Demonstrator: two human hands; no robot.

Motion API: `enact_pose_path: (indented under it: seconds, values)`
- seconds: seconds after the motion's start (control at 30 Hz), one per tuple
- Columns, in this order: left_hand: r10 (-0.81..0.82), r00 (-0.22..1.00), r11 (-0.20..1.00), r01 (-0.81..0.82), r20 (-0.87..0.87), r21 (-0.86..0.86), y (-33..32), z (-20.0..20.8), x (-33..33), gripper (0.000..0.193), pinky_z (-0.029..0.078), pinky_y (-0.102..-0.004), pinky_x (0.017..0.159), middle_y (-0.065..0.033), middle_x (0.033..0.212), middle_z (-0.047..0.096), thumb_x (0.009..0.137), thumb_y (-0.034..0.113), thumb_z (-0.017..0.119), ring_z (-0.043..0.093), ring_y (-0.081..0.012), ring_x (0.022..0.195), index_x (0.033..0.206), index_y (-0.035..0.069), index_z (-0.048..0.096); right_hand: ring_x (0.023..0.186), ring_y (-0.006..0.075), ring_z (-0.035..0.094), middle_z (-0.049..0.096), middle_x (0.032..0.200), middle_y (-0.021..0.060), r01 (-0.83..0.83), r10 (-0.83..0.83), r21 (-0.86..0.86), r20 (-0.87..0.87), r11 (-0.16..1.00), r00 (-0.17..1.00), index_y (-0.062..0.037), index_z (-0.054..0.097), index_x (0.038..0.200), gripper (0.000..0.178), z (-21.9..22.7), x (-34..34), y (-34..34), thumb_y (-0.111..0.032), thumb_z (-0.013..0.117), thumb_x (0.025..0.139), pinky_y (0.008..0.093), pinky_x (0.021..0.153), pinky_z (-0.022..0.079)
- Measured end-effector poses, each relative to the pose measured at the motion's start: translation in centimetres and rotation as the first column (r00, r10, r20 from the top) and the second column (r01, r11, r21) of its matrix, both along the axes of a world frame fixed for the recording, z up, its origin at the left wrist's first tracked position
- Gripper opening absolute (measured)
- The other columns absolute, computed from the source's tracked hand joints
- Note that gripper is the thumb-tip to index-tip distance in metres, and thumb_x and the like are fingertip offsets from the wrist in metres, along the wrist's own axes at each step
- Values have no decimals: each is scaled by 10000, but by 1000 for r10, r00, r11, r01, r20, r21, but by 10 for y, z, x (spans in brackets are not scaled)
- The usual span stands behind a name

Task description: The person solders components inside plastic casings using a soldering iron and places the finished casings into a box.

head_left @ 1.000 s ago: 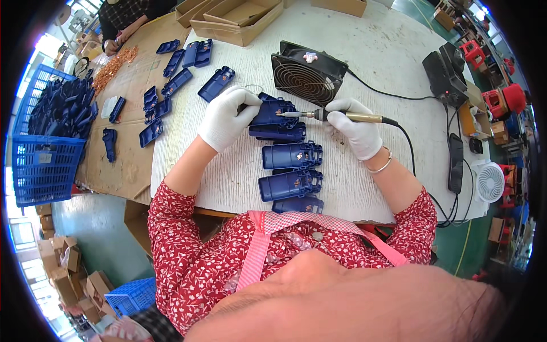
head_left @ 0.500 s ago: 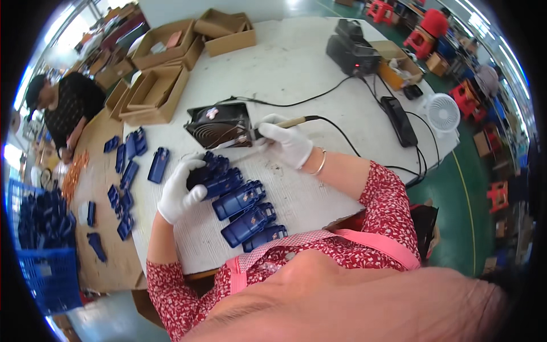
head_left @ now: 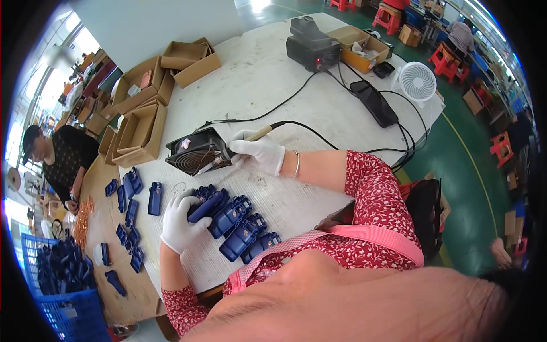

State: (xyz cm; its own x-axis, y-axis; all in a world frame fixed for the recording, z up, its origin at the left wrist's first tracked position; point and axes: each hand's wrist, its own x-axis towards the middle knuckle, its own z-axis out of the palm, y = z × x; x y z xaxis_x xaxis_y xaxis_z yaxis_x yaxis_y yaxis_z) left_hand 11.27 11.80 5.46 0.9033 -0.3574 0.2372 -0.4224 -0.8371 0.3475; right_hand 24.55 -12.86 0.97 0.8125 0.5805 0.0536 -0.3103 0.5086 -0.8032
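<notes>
My left hand (head_left: pixel 181 223), in a white glove, grips a dark blue plastic housing (head_left: pixel 208 206) at the end of a row of several similar blue housings (head_left: pixel 245 235) lying on the white table (head_left: pixel 256 74). My right hand (head_left: pixel 259 150), also gloved, holds a soldering iron (head_left: pixel 263 131) by its handle, its tip pointing down toward the black square fan (head_left: pixel 196 151) and raised away from the housings. The iron's black cable runs back across the table.
More blue housings (head_left: pixel 128 196) lie at the table's left edge, and a blue crate (head_left: pixel 62 285) of them stands lower left. Cardboard boxes (head_left: pixel 139 128) sit behind the fan. A black soldering station (head_left: pixel 310 48), a white desk fan (head_left: pixel 419 82) and cables are far right. Another person (head_left: pixel 62 159) works at left.
The view has swung, so the table now appears tilted. My right hand has lifted the soldering iron away from the housing toward the black fan. My left hand stays on the housing.
</notes>
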Motion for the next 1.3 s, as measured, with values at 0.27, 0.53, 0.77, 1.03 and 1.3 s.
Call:
enact_pose_path:
  seconds: [0.27,0.53,0.77,1.03,1.3]
  values:
    - [-36,980,996,19,-195,-90,4,8,-13,566,441,-401,873,-251,1200,497,617,384,766,517,-403,1062,957,-7,538,679,107,602,624,811,39,-3,3,-16,-6,1000,1000,-63,580,901,156,0,1,1,-193,643,844,245,572,515]
    - [-48,989,998,40,-140,-56,-9,-3,-26,983,427,-441,914,-290,1275,414,463,645,764,474,-440,1130,1157,24,447,674,109,606,638,822,54,2,-2,17,-12,1000,1000,-64,590,911,134,-9,2,5,-176,628,849,255,586,506]
    - [-193,972,981,193,-132,-14,-14,-3,-26,938,434,-454,901,-290,1265,406,479,688,729,487,-457,1088,1145,74,488,656,121,622,627,808,53,54,-54,-25,6,998,999,-45,591,897,162,-2,-4,2,-179,648,826,246,539,511]
    - [-157,985,976,166,-70,144,-35,-1,-24,675,407,-465,915,-214,1321,401,583,447,734,435,-432,1151,1138,133,513,582,117,604,612,752,43,43,-43,5,-50,999,998,-66,564,881,199,2,-7,9,-171,696,774,254,476,506]
    - [-112,993,886,111,-24,451,-41,-27,-26,375,381,-537,919,-153,1373,361,792,345,542,363,-429,1237,1168,345,557,578,115,612,606,742,28,49,-49,-1,-28,999,998,-69,566,884,211,-5,-3,7,-187,698,768,251,468,501]
